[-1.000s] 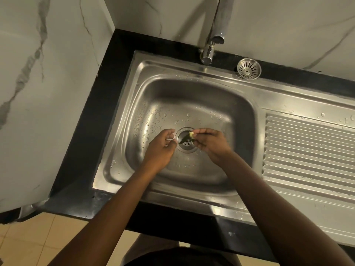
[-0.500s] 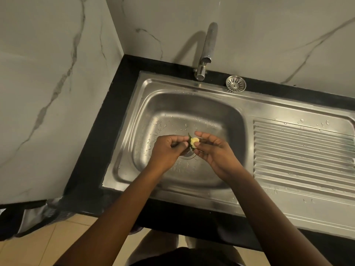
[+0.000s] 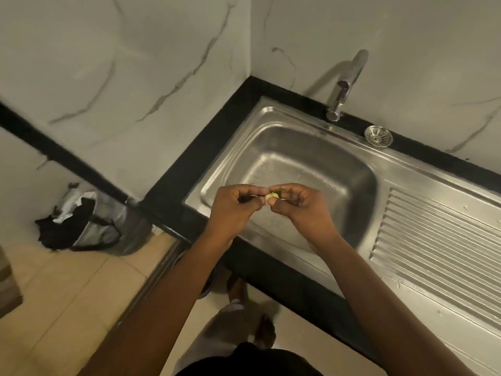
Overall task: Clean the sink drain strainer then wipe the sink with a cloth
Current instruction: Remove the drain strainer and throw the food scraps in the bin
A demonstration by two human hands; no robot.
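Note:
Over the front left of the steel sink [image 3: 311, 158], my left hand [image 3: 233, 210] and my right hand [image 3: 301, 210] are held together. Between their fingertips is a thin flat metal piece seen edge-on, apparently the drain strainer [image 3: 253, 196]. A yellow and green food scrap [image 3: 273, 195] sits on it between the two hands. My hands hide the drain hole. A round basket strainer [image 3: 378, 135] lies on the sink's back rim, right of the faucet [image 3: 344, 88].
A ribbed drainboard [image 3: 439, 245] extends to the right of the basin. A black counter edge [image 3: 187, 172] frames the sink. On the tiled floor to the left stands a lined waste bin [image 3: 108, 229] against the marble wall. My feet show below the counter.
My hands rose from the drain with the metal piece and scrap and shifted toward the sink's front left. The view swung left, bringing the floor and bin into sight.

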